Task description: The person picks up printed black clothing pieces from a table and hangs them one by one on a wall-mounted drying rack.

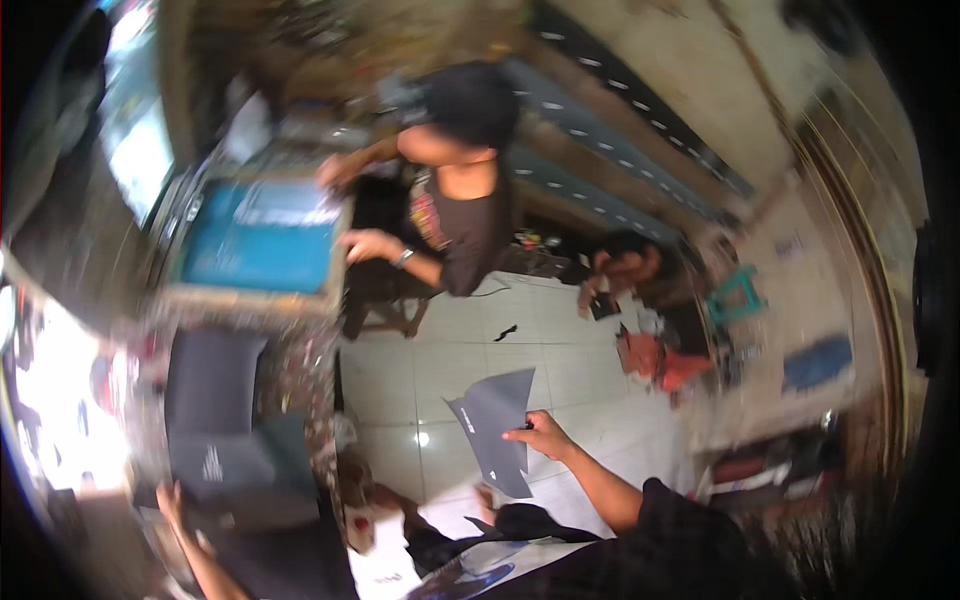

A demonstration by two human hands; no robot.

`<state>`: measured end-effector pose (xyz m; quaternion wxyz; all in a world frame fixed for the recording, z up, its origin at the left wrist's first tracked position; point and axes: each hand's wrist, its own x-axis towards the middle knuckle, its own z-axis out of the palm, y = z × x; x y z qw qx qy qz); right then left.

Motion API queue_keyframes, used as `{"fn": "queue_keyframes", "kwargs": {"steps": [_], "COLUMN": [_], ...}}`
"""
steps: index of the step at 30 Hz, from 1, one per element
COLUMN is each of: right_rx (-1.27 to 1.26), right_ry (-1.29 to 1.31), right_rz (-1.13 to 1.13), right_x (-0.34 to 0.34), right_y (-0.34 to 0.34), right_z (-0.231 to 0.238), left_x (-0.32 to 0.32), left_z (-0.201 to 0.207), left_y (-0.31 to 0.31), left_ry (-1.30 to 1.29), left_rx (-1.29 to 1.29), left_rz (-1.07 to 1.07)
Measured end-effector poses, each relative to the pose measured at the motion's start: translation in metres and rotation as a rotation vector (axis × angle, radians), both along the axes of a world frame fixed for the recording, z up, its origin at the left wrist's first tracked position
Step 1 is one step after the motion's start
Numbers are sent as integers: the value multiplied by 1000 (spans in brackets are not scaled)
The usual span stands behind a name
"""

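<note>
My right hand [545, 440] pinches the edge of a dark grey cut sheet [495, 425] with small white prints, held up over the tiled floor. On the cluttered bench at left lie several dark sheets; one greenish-black sheet [260, 470] bears a small light print, and a plain dark sheet [210, 375] lies beyond it. My left hand [172, 508] is at the left edge of these sheets. Its fingers are blurred, so I cannot tell whether they grip an edge.
Beyond the sheets, a co-worker [465, 200] in black has both hands at a wooden-framed blue printing screen [260, 255]. A second person [625, 265] is low at the back right, near red cloth [660, 358] and a green stool [737, 298]. A black scrap [506, 332] lies on the floor.
</note>
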<state>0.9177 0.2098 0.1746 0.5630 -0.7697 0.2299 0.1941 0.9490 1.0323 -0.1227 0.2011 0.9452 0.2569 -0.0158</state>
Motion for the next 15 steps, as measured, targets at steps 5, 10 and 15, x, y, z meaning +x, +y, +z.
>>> {"fn": "queue_keyframes", "kwargs": {"steps": [5, 10, 15], "right_rx": [184, 179, -125], "right_ry": [-65, -85, -453], "right_rz": [-177, -266, -478], "right_x": [-45, -82, -145], "right_y": [-45, -109, -158], "right_z": [14, 38, 90], "left_x": [79, 100, 75], "left_z": [83, 241, 373], "left_y": [-103, -262, -431], "left_ry": [-33, -139, -252], "left_rx": [102, 144, 142], "left_rz": [-188, -425, -654]}}
